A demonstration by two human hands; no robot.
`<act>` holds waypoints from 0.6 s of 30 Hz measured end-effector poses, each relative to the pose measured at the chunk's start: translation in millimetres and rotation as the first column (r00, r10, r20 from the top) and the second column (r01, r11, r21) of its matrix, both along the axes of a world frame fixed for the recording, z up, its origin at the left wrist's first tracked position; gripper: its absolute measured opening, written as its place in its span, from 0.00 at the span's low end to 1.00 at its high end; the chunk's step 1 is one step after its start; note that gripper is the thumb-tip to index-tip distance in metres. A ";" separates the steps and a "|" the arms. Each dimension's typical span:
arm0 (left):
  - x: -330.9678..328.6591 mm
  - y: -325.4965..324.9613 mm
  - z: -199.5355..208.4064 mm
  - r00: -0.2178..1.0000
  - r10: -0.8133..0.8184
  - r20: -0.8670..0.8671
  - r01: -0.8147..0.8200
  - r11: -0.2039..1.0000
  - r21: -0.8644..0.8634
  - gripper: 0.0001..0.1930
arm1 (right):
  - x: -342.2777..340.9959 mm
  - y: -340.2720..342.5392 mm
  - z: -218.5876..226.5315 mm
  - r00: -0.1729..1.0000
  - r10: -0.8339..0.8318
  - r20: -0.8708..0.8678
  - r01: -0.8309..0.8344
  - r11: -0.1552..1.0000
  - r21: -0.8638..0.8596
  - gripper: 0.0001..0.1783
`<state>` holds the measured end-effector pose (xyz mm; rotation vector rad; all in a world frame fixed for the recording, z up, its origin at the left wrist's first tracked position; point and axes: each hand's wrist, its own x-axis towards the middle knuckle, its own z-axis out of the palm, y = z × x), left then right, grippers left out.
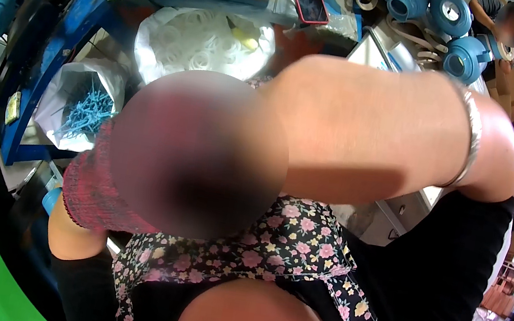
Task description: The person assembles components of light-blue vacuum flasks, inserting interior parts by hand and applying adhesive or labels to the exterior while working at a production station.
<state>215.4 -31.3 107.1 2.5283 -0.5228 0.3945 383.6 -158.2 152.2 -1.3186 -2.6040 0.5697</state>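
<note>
1. The knit glove [89, 181], likely the thing in hand, was at 8 o'clock on the left hand [126, 157], with bare skin below its cuff.
2. The right hand [286, 101] came in from 2 o'clock toward the centre. Blurring covered the fingers, so I could not tell whether either grip was spread, pressed together or pinching something.
3. Judging by the pose, the hands were working close together; doing that well called for a steady left hand and small, controlled movements of the right.
4. The bracelet [474, 138] at 2 o'clock was best kept off the knit, where it could have snagged.
5. The forearms also needed to clear the clear rings [205, 41] at 11 o'clock and the blue sticks [90, 110] at 9 o'clock.
6. Anything between the palms was hidden, as were the glove's fingertips.
7. Another person [490, 23], toward 1 o'clock, was only partly visible.
</note>
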 end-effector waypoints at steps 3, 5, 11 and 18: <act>3.7 4.5 -24.3 0.993 -0.090 0.076 0.087 0.995 0.038 0.08 | 5.1 -6.2 2.7 0.998 0.022 -0.055 -0.024 0.999 -0.029 0.12; 11.3 -0.4 -25.2 0.985 -0.162 0.059 0.163 0.987 -0.010 0.09 | 5.4 -13.5 -13.0 0.998 -0.002 -0.055 0.005 0.998 0.055 0.12; -18.5 20.1 2.7 0.994 -0.055 0.089 0.061 0.996 -0.065 0.16 | -8.7 -12.2 5.2 1.000 -0.005 0.026 0.002 0.994 0.109 0.23; -60.0 159.4 1.5 0.722 0.647 -0.246 -0.655 0.526 -0.542 0.23 | 43.0 -2.3 -88.0 0.326 -0.646 -0.691 0.804 0.573 -0.156 0.21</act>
